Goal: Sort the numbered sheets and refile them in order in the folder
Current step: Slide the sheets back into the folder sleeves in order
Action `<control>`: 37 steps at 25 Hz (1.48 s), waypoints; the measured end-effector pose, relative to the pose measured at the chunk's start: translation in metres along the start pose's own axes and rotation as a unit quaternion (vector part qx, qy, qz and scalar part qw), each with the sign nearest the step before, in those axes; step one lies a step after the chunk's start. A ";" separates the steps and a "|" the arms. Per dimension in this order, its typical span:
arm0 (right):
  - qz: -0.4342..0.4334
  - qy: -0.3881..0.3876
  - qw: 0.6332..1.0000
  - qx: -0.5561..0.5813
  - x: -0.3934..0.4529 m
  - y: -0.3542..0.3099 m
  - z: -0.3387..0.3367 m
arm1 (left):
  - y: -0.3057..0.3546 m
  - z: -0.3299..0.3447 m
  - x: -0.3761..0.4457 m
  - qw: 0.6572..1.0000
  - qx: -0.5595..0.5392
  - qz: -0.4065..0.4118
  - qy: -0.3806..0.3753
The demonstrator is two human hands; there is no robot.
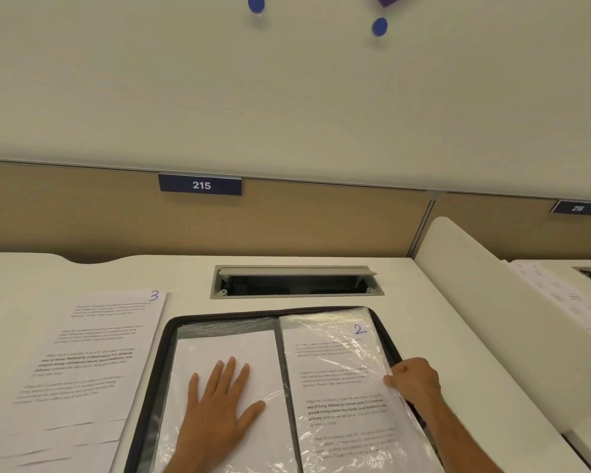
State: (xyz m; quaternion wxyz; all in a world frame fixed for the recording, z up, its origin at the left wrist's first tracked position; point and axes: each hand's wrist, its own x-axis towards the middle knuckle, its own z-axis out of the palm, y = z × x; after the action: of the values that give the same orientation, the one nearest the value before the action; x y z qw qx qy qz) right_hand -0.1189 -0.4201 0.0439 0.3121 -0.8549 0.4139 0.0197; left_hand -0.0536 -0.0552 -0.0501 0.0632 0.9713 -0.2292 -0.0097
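Observation:
An open black zip folder [166,339] lies on the white desk in front of me. Its left page is a clear sleeve with a blank white sheet [226,346]; my left hand [219,404] rests flat on it, fingers spread. The right page is a clear plastic sleeve [342,322] over a printed sheet marked 2 [342,380]. My right hand [413,380] pinches the right edge of that sleeve. A printed sheet marked 3 [93,353] lies on the desk left of the folder, on top of other sheets.
A grey cable hatch [297,281] is open in the desk behind the folder. A beige partition with plate 215 [200,185] stands behind. A white divider [475,288] bounds the desk on the right; papers [560,295] lie beyond it.

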 end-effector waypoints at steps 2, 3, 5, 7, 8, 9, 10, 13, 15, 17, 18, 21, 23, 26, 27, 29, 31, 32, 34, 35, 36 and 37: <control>-0.014 0.009 1.000 -0.014 -0.002 -0.002 -0.001 | 0.000 -0.003 0.000 1.000 -0.005 -0.001 -0.016; -0.020 0.015 1.000 -0.018 -0.004 -0.004 -0.002 | 0.000 -0.004 0.001 1.000 -0.005 0.001 -0.019; -0.030 0.039 0.998 -0.028 -0.009 -0.008 -0.003 | 0.000 -0.003 0.002 1.000 -0.003 0.002 -0.013; -0.042 0.076 0.996 -0.033 -0.016 -0.014 -0.005 | 0.000 -0.001 0.001 1.000 -0.008 -0.007 -0.014; -0.051 0.093 0.994 -0.029 -0.019 -0.017 -0.007 | -0.001 -0.001 0.001 1.000 -0.016 -0.013 -0.020; -0.053 0.100 0.993 -0.012 -0.020 -0.020 -0.009 | -0.001 -0.002 0.001 0.999 -0.025 -0.016 -0.029; -0.050 0.095 0.994 0.016 -0.020 -0.022 -0.013 | 0.000 -0.002 0.001 0.999 -0.030 -0.014 -0.034; -0.020 0.037 0.988 0.146 -0.020 -0.030 -0.024 | 0.001 -0.002 0.001 0.999 -0.033 -0.004 -0.043; -0.003 -0.019 0.977 0.213 -0.019 -0.035 -0.031 | 0.002 -0.004 0.000 0.998 -0.036 -0.016 -0.053; 0.031 -0.090 0.966 0.241 -0.024 -0.045 -0.036 | 0.002 -0.012 -0.003 0.996 -0.058 -0.035 -0.051; 0.043 -0.119 0.963 0.237 -0.029 -0.051 -0.039 | 0.002 -0.019 -0.001 0.996 -0.063 -0.040 -0.045; 0.026 -0.155 0.965 0.210 -0.043 -0.070 -0.046 | 0.011 -0.048 0.009 0.990 -0.108 -0.064 -0.069; -0.004 -0.165 0.962 0.216 -0.057 -0.087 -0.049 | 0.023 -0.074 0.016 0.979 -0.184 -0.077 -0.040; -0.049 -0.181 0.953 0.239 -0.082 -0.118 -0.049 | 0.050 -0.123 0.030 0.919 -0.385 -0.085 0.031; -0.061 -0.180 0.952 0.240 -0.090 -0.129 -0.047 | 0.058 -0.140 0.036 0.896 -0.433 -0.086 0.042; -0.086 -0.171 0.954 0.230 -0.108 -0.149 -0.038 | 0.070 -0.172 0.042 0.849 -0.518 -0.095 0.039; -0.112 -0.170 0.953 0.225 -0.128 -0.168 -0.025 | 0.074 -0.195 0.044 0.793 -0.597 -0.120 0.007; -0.125 -0.179 0.949 0.226 -0.138 -0.176 -0.018 | 0.073 -0.202 0.044 0.767 -0.627 -0.131 -0.012; -0.147 -0.216 0.935 0.239 -0.154 -0.185 -0.002 | 0.064 -0.209 0.041 0.743 -0.653 -0.142 -0.028; -0.152 -0.235 0.928 0.247 -0.159 -0.186 0.007 | 0.059 -0.209 0.039 0.745 -0.650 -0.147 -0.022; -0.156 -0.253 0.919 0.259 -0.163 -0.187 0.016 | 0.051 -0.208 0.038 0.755 -0.637 -0.156 -0.007; -0.156 -0.269 0.910 0.274 -0.164 -0.187 0.026 | 0.042 -0.205 0.036 0.768 -0.618 -0.169 0.012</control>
State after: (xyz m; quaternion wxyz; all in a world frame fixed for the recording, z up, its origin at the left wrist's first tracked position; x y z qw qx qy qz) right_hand -0.0861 -0.2056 0.1670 0.6327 -0.7517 0.1649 0.0857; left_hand -0.0299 -0.0842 0.1587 0.6499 0.7455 -0.0055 -0.1477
